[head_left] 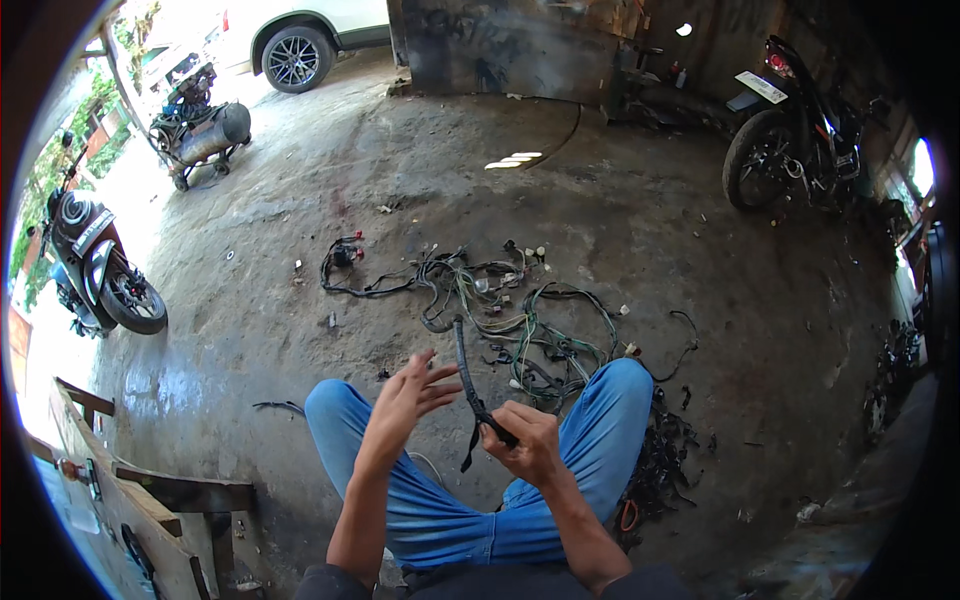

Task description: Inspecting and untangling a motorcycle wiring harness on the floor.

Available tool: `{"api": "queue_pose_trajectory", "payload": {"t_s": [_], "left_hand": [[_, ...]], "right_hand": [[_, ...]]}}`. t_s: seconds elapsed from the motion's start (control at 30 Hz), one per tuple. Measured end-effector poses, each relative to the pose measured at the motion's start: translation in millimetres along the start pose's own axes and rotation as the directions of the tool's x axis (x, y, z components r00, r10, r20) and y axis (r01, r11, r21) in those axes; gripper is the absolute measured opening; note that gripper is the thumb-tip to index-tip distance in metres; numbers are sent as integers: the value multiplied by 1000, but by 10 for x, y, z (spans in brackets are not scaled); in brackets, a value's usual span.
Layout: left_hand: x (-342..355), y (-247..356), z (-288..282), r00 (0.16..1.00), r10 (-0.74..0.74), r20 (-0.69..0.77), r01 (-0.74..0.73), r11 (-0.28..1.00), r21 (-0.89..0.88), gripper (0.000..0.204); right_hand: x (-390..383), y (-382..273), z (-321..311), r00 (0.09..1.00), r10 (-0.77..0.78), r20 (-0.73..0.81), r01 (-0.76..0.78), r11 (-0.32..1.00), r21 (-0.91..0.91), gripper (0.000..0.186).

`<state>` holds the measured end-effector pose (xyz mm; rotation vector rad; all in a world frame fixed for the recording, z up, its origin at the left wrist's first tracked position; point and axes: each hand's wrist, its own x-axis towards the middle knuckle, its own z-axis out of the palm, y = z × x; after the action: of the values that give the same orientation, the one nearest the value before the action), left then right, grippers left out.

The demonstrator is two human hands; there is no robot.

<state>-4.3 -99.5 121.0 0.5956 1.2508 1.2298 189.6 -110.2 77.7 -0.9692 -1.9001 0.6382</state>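
Observation:
A wiring harness of green, black and white wires with several pale connectors lies spread on the floor in front of my knees. One black, tape-wrapped branch of it rises toward me. My right hand is closed around the near end of this branch, above my right thigh. A loose black strip hangs down beside that fist. My left hand is just left of the branch, its fingers stretched out and apart, holding nothing. Whether its fingertips touch the branch, I cannot tell.
Black scraps and an orange loop handle lie by my right leg. A wooden bench stands at lower left. Farther off are a scooter, an air compressor, a car wheel and a motorcycle.

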Motion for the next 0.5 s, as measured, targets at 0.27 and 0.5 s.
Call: {"api": "queue_pose_trajectory", "payload": {"t_s": [0.27, 0.5], "left_hand": [[368, -284, 157, 991, -77, 108, 122, 852, -510, 37], [273, -306, 311, 990, 42, 132, 31, 862, -506, 36]], "right_hand": [[-47, 33, 140, 996, 79, 33, -76, 994, -74, 22], [-23, 129, 47, 866, 475, 153, -497, 788, 363, 31]]}}
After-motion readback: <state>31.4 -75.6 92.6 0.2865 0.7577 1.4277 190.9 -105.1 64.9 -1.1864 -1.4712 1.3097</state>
